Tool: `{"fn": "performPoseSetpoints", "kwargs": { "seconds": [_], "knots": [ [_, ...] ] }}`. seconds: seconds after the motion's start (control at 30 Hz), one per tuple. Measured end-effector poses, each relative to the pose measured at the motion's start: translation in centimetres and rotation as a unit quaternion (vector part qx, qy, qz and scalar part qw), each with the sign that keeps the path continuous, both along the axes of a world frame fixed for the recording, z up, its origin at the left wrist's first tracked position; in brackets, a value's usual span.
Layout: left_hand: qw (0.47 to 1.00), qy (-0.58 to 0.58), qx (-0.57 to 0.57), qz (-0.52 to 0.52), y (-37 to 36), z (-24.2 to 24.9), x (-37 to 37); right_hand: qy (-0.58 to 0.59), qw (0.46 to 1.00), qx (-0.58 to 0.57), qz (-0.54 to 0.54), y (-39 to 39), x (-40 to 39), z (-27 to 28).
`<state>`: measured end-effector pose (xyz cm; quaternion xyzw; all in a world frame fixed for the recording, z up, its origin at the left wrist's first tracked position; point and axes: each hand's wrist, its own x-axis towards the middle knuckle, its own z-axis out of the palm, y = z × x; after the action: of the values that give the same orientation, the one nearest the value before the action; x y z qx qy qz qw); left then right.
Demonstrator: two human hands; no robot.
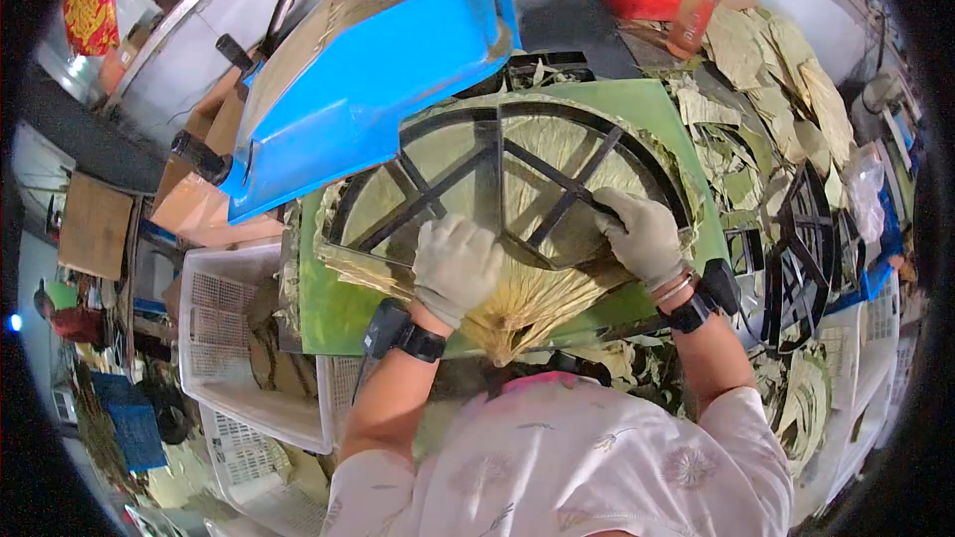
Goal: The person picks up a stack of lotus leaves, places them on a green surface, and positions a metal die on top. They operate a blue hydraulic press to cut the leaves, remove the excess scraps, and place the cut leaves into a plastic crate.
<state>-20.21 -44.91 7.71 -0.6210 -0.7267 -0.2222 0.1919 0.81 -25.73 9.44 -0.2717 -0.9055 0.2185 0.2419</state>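
A black half-round metal frame (499,179) with crossing bars lies on a stack of dried, pale green leaves (502,313) whose folds gather to a point near my body. Under the leaves is a green board (338,323). My gloved left hand (458,264) rests at the frame's lower left edge, its fingers curled in, and what they hold, if anything, is hidden. At the right side, my gloved right hand (642,239) has its fingers closed on a bar of the frame.
A blue machine (348,89) leans over the board's upper left. White crates (224,313) stand at the left. Leaf scraps (736,154) and more black frames (799,259) lie at the right, with an orange bottle (693,17) behind.
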Motion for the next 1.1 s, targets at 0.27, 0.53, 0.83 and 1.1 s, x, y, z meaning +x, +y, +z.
{"fn": "performPoseSetpoints", "kwargs": {
  "seconds": [0.27,0.53,0.83,1.1],
  "knots": [
    [0.999,-0.022,-0.035,0.021,-0.2,0.5,0.5,0.007,1.0,0.015,0.014,0.5,-0.4,-0.7],
    [0.999,-0.007,-0.018,0.029,0.0,-0.3,0.3,0.032,0.998,0.031,0.04,0.8,-0.1,-0.5],
    [0.998,-0.015,-0.061,0.013,0.5,0.7,0.6,0.009,1.0,0.015,0.015,0.5,-0.3,-1.0],
    [0.998,-0.001,-0.067,0.01,0.4,0.3,0.5,-0.008,1.0,0.014,0.01,0.0,-0.2,-0.2]
  ]
}}
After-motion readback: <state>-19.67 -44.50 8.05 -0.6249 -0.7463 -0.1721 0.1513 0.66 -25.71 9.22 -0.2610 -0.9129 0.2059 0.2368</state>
